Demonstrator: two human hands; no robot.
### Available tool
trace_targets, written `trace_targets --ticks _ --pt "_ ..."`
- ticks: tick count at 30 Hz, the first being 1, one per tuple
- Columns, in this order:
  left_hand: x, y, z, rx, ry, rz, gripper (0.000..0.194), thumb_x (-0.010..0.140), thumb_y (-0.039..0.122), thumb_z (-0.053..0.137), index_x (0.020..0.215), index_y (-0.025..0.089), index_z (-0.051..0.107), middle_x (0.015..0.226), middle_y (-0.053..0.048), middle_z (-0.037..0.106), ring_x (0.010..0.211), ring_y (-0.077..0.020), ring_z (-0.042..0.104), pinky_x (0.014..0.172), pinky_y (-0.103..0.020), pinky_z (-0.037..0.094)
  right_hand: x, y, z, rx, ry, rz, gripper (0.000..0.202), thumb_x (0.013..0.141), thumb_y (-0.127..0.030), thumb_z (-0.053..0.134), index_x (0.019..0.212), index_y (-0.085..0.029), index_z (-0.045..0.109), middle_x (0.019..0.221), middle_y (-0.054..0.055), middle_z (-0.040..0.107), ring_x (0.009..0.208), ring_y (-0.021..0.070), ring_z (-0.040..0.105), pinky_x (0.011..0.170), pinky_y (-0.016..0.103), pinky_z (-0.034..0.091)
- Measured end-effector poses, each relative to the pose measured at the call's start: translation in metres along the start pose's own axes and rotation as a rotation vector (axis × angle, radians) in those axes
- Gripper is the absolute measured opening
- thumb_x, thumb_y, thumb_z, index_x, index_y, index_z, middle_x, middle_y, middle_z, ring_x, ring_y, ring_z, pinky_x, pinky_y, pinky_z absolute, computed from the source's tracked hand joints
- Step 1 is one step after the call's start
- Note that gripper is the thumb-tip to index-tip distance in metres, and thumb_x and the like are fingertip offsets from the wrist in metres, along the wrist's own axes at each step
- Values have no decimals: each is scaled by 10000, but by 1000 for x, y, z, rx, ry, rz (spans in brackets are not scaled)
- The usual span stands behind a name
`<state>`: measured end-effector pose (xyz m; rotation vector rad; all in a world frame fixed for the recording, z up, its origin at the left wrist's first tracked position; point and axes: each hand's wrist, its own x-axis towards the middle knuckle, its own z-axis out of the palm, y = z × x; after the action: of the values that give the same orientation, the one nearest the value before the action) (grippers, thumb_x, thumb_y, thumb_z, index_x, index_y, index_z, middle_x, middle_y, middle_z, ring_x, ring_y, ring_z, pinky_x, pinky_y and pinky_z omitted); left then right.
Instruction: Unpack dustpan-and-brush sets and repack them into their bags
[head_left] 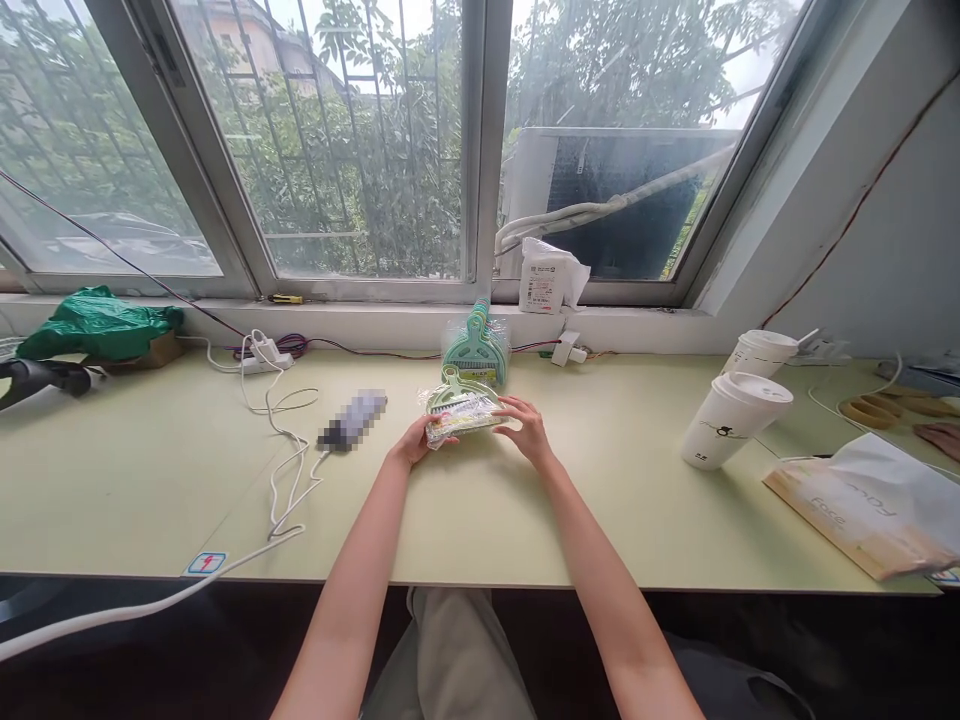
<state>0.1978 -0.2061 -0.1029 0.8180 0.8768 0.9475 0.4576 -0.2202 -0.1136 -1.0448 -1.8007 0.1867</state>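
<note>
A small green dustpan-and-brush set [466,405] in clear plastic wrap is held just over the middle of the table, its handle pointing away from me. My left hand [418,440] is closed on its near left corner, the thumb partly hidden by the wrap. At the right end, the fingers of my right hand [526,430] are curled with the tips on the wrapped edge. Right behind it, several more wrapped green dustpan sets [474,345] lean in a stack against the windowsill wall.
To the left lie a blurred phone-like object [352,420] and a loose white cable [274,500]. Two white paper cups [727,425] and a tissue pack [862,510] are on the right. A green plastic bag [97,325] sits far left; a white packet [544,280] stands on the sill.
</note>
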Motion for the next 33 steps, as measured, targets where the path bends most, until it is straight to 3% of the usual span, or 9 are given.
trace_targets --ticks 3,7,13,18,21,24,27,31,33 --pt "0 0 -2 8 -26 9 405 863 221 523 1232 54 524 1017 -154 707 717 -196 716 701 -298 616 -1 -1 4 50 27 30 121 856 -331 655 775 -284 732 1037 12 746 1062 253 643 987 439 419" --pt "-2 0 -4 59 -62 3 332 856 237 557 1147 76 566 1051 -134 697 717 -174 711 678 -267 616 -4 -1 6 20 52 151 166 869 -352 616 800 -274 744 893 21 760 912 247 646 907 410 445" --pt "-9 -4 9 159 -302 29 416 790 157 649 1190 113 544 1129 -141 669 940 -227 692 746 -349 629 -6 8 3 -21 50 305 205 857 -378 581 795 -263 739 835 33 747 830 244 585 826 384 454" --pt "-12 -8 22 182 -271 28 560 736 122 700 1251 160 482 1143 -133 661 934 -235 685 759 -415 631 -7 18 5 22 142 340 199 783 -406 645 835 -218 686 1091 102 649 1011 259 566 913 415 463" --pt "-14 -9 26 200 -265 36 667 729 129 714 1331 175 431 1110 -136 668 855 -236 698 732 -412 632 -8 26 3 172 181 479 445 684 -414 730 1057 -208 601 1283 129 519 1031 239 584 872 392 512" --pt "-15 -9 31 214 -279 29 741 709 123 730 1371 185 402 1129 -150 656 805 -232 697 660 -387 631 -8 31 -1 411 75 618 604 625 -402 763 1159 -210 555 1199 109 600 991 236 621 822 382 539" --pt "-16 -8 36 237 -243 56 804 731 191 740 1427 200 337 1202 -170 626 825 -224 689 621 -339 616 -7 33 -3 655 -51 675 517 586 -360 766 1050 -183 618 1010 79 692 901 241 654 782 382 548" --pt "-18 -6 44 267 -116 272 954 798 332 705 1526 301 88 1278 -146 594 898 -204 682 707 -336 599 -6 37 -6 747 140 777 448 517 -270 778 923 -199 601 854 43 697 754 225 664 648 352 548" --pt "-18 -7 47 377 -164 393 900 767 333 738 1507 322 226 1314 -127 573 943 -200 669 794 -353 576 -7 40 -9 748 245 817 436 514 -225 767 902 -219 569 838 28 685 735 214 665 603 326 537"
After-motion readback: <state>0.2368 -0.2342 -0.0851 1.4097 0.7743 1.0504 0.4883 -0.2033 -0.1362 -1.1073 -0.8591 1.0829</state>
